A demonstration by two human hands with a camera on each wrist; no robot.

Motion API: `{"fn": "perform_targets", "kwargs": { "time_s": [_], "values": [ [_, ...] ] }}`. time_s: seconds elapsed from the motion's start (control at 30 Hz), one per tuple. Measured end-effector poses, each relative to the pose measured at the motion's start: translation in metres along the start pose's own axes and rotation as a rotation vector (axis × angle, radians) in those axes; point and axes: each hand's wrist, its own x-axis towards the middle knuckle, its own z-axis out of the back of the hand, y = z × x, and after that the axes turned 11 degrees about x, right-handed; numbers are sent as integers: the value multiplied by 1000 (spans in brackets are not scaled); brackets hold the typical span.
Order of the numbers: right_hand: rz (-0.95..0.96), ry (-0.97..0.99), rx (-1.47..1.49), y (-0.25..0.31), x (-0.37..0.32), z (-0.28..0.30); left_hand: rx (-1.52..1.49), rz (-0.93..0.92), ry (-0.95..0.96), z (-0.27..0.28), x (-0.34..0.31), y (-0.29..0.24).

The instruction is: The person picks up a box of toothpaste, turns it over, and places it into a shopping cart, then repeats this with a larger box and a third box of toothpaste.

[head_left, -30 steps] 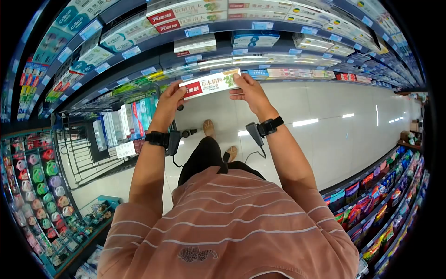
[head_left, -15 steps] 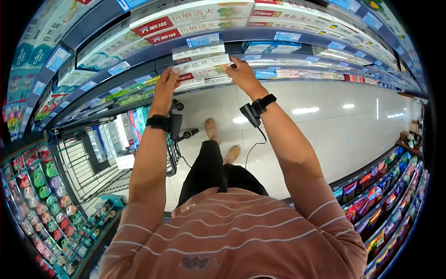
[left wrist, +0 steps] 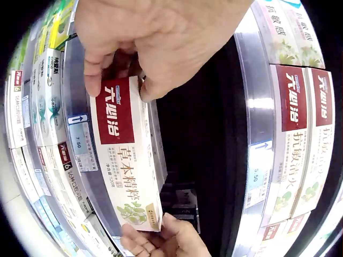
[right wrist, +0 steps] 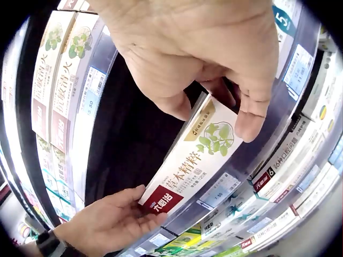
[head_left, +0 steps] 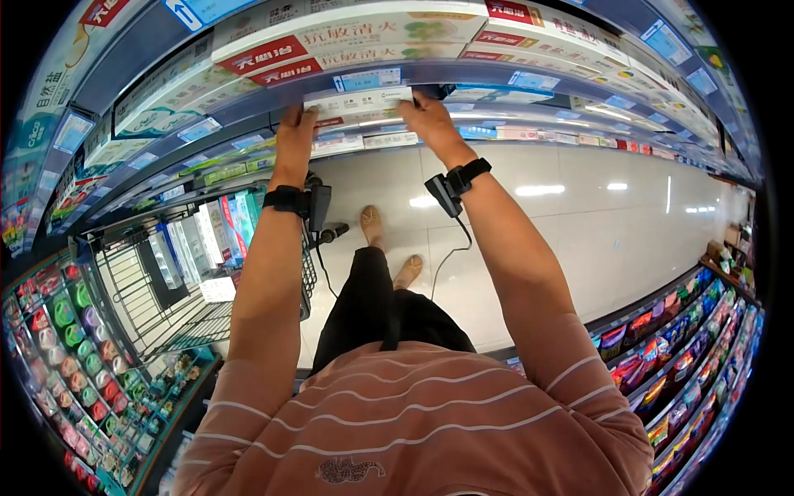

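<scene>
Left wrist cam: box (left wrist: pixel 128 160) pinched, red end in L grip (left wrist: pixel 155 43), R grip (left wrist: pixel 167 240) opp.

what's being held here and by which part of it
A white carton, held by both ends: the left hand pinches the end with the red panel, the right hand the end with the green leaves.

Head cam faces fwd/down; wrist cams close, share box (left wrist: pixel 126 155).
</scene>
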Motion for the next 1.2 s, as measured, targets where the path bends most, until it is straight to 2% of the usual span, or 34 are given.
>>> {"fn": "perform_targets", "kwargs": {
  "time_s": [0.17,0.27,0.4,0.47,0.57,0.7,0.8,0.97,1.07,1.2],
  "values": [
    [37,25,-30,5,7,4,55,60,16,0,8,7],
    [28,13,5,12,9,3,-45,47,-22,-3,15,15],
    [76,-1,2,7,16,3,43,41,-56,-5,23,9],
    [45,10,41,8,14,2,22,-9,-121,-10,20,-1],
    [13,-1,3,11,19,0,51,42,-65,-4,37,22],
    [-70,-18,7,20,16,1,93,9,-40,-2,42,21],
    [-15,-38,13,13,25,-2,56,1,-42,-4,42,18],
    [-54,-21,16,11,32,-2,-16,-9,-78,-8,40,9],
    [-51,0,-31,4,36,-3,194,-107,-58,-3,84,69],
    [-13,-51,-123,17,20,-1,190,-88,-78,0,57,42]
  ]
}}
